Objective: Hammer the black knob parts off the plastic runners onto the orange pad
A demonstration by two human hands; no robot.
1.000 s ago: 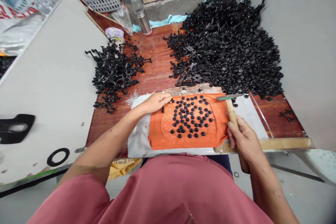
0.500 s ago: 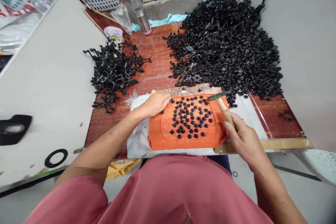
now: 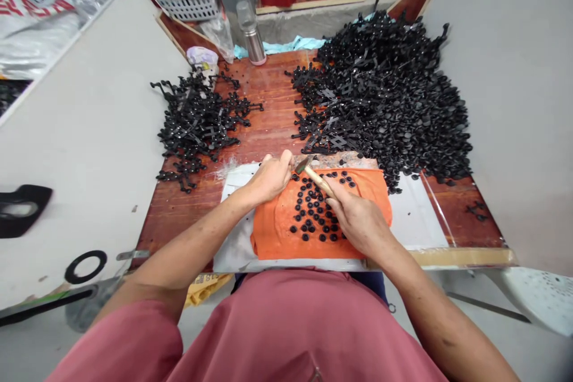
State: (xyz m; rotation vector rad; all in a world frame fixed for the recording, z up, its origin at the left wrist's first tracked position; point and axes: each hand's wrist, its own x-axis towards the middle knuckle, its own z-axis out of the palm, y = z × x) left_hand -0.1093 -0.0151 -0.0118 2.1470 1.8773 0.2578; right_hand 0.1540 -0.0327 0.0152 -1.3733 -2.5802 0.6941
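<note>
My right hand (image 3: 360, 216) is wrapped round the wooden handle of a small hammer (image 3: 319, 181). Its dark, greenish head is over the far left part of an orange cloth (image 3: 274, 233), close to my left fingertips. My left hand (image 3: 272, 176) is closed in a pinch at the cloth's far left edge; whatever its fingers hold is hidden. Many round black button-like pieces (image 3: 305, 237) lie spread over the cloth, some under my right hand. Behind the cloth runs a speckled stone strip (image 3: 367, 163) with a few black pieces on it.
A large heap of black plastic parts (image 3: 394, 95) covers the back right of the wooden table (image 3: 273, 125). At the left is a smaller pile (image 3: 197, 125). A steel flask (image 3: 254, 42) and a white basket (image 3: 190, 6) stand behind. Grey panels (image 3: 102, 107) flank both sides.
The hammer has moved left across the cloth, from its right edge to beside my left fingers. My left hand has lifted slightly and its fingers are now pinched. The view has shifted a little.
</note>
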